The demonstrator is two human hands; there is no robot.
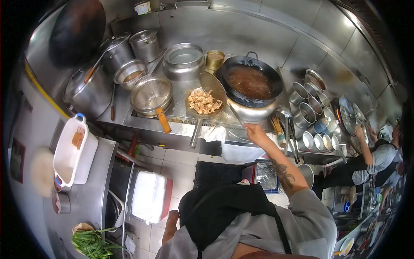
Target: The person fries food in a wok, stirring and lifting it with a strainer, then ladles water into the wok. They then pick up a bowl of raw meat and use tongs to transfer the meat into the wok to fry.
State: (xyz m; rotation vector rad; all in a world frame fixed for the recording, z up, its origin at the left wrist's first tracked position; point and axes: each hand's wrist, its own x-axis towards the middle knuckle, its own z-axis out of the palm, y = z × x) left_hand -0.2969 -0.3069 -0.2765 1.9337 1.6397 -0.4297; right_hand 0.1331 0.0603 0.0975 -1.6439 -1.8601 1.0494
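My right hand (256,134) is closed round the handle of a metal ladle (214,85). The ladle's bowl is tipped over a strainer (189,106) heaped with browned meat pieces (202,102), at the edge of the heap. The strainer's metal handle (196,134) sticks out past the front of the stove, with no hand on it. Right of the ladle, a black wok (276,88) holds brown liquid (248,82). My left hand (173,215) is low at my side by the black apron, its fingers hidden.
Left of the strainer are a wire-mesh strainer (151,93) with a wooden handle and lidded pots (145,45). Metal containers (305,113) stand right of the wok. A white tub (64,151) and green leaves (88,244) lie on the left counter. A co-worker (371,159) stands far right.
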